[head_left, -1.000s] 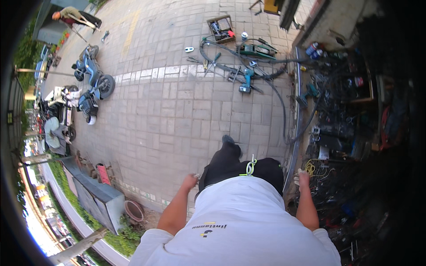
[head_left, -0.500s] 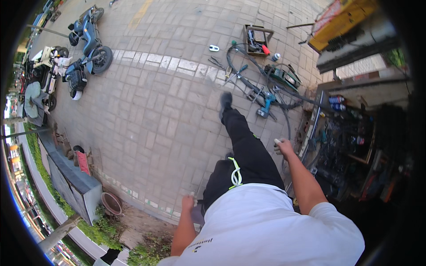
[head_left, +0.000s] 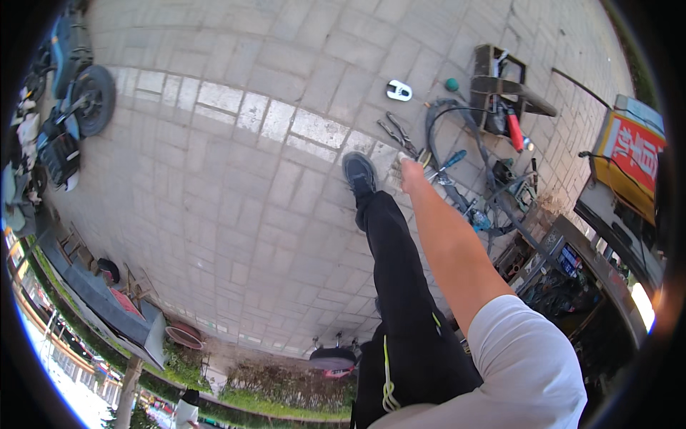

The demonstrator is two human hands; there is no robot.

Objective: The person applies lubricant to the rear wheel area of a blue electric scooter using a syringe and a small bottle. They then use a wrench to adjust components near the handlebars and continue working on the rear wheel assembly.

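1. Fingers (head_left: 404, 161) of the right hand (head_left: 411, 176) show too small for me to tell whether they grip anything; the left hand is outside my view.
2. Pliers (head_left: 394, 131) lie just beside them on the paving (head_left: 286, 214), handles spread.
3. I see large white characters on a red-and-yellow sign (head_left: 632, 154).
4. My dark rim cuts off a blue motorbike (head_left: 66, 61).
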